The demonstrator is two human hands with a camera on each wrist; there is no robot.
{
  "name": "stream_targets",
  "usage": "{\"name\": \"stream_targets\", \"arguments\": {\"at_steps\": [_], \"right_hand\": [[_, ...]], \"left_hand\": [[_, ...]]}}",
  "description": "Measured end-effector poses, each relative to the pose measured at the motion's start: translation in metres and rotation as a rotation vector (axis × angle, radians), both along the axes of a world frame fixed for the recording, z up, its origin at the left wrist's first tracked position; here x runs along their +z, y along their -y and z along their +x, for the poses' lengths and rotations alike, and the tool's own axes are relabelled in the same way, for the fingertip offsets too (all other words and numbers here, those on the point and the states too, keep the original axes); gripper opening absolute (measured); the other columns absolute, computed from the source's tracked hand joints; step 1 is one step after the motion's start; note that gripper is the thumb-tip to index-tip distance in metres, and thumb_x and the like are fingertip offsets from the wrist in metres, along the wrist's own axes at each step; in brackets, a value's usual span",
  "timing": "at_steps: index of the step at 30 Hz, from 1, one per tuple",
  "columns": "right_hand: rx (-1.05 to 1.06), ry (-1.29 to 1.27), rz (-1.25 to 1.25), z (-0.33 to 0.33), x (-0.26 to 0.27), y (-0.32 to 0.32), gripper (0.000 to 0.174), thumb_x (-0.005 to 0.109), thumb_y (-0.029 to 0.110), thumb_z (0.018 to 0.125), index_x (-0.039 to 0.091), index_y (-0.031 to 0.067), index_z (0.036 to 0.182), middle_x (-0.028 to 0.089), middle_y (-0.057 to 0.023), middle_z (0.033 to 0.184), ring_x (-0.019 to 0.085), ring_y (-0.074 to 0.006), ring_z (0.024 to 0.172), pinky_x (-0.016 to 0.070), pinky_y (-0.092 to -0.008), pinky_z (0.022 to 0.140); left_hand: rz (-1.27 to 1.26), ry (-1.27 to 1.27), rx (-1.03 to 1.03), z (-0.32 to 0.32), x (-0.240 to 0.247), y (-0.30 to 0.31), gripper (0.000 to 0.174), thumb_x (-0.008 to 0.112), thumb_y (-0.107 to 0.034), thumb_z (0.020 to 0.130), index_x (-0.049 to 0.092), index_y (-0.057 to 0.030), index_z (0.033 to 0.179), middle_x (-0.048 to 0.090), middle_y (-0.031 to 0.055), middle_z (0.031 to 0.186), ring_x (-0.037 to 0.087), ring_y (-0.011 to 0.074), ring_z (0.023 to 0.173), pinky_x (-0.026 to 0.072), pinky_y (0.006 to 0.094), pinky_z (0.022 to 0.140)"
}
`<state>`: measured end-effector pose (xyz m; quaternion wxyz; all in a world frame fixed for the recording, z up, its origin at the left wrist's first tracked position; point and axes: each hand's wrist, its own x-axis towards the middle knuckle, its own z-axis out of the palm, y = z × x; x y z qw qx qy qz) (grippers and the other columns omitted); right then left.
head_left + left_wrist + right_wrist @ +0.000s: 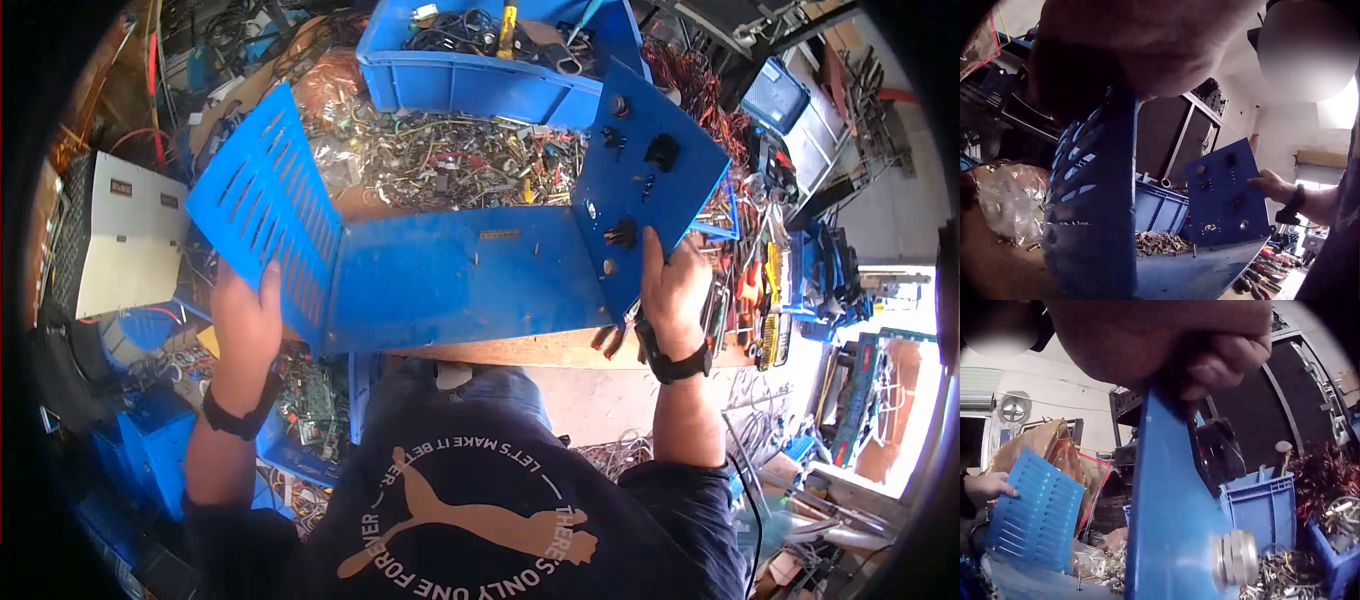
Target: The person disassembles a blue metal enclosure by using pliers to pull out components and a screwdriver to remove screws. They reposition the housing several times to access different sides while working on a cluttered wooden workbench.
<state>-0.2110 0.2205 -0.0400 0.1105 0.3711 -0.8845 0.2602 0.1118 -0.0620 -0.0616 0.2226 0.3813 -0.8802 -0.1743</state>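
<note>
Between both hands is a U-shaped blue sheet-metal casing (430, 285), its flat base over the table's front edge and two sides standing up. My left hand (248, 310) grips the edge of the slotted side panel (265, 190), thumb on the inner face. On the opposite side, my right hand (677, 295) pinches the edge of the other panel (655, 125), which carries black fittings and small screws. Up close in the right wrist view, a metal cable gland (1235, 557) and a black socket-like part (1219, 453) stick out of that panel. Thin posts rise from the base.
Behind the casing, a heap of small scrap parts (460, 160) covers the table, with a blue crate (450, 92) holding cables and a hammer. Pliers and other hand tools (750, 290) lie at the right. A crate of circuit boards (310, 410) stands low at the left.
</note>
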Motion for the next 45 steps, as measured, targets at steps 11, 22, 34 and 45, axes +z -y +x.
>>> {"name": "stream_targets", "arguments": {"at_steps": [11, 22, 34, 45], "right_hand": [[0.123, 0.019, -0.074, 0.005, -0.059, -0.036, 0.010, 0.057, 0.001, 0.081, 0.063, -0.0026, 0.088, 0.062, -0.0180, 0.076, 0.060, -0.0351, 0.064, 0.0463, -0.0384, 0.059], [-0.030, 0.115, -0.160, 0.023, -0.103, -0.077, 0.026, 0.051, 0.012, 0.089, 0.059, -0.0073, 0.105, 0.062, -0.0136, 0.101, 0.056, -0.0203, 0.089, 0.0424, -0.0323, 0.082], [-0.082, 0.164, -0.303, 0.051, -0.153, -0.096, 0.014, 0.055, 0.006, 0.088, 0.060, -0.0047, 0.095, 0.063, -0.0124, 0.079, 0.059, -0.0201, 0.068, 0.0462, -0.0305, 0.063], [-0.018, 0.133, -0.205, 0.049, -0.149, -0.111, 0.022, 0.064, 0.021, 0.083, 0.061, 0.0022, 0.095, 0.063, -0.0157, 0.072, 0.063, -0.0277, 0.057, 0.0493, -0.0379, 0.054]], "left_hand": [[0.067, -0.072, -0.015, 0.015, -0.060, -0.013, 0.033, 0.054, -0.004, 0.083, 0.050, 0.0062, 0.115, 0.053, 0.0241, 0.115, 0.056, 0.0384, 0.100, 0.0436, 0.0407, 0.086], [0.654, -0.652, 0.090, 0.077, -0.114, -0.066, 0.046, 0.049, -0.019, 0.087, 0.043, 0.0074, 0.124, 0.051, 0.0200, 0.121, 0.054, 0.0289, 0.108, 0.0440, 0.0421, 0.091], [0.108, -0.459, -0.076, 0.122, -0.207, -0.095, 0.050, 0.043, -0.027, 0.091, 0.042, 0.0079, 0.126, 0.045, 0.0191, 0.130, 0.047, 0.0293, 0.116, 0.0381, 0.0402, 0.097], [0.010, -0.771, -0.319, 0.098, -0.223, -0.086, 0.066, 0.049, -0.026, 0.091, 0.015, 0.0063, 0.138, 0.036, 0.0212, 0.134, 0.039, 0.0310, 0.121, 0.0287, 0.0411, 0.102]]}}
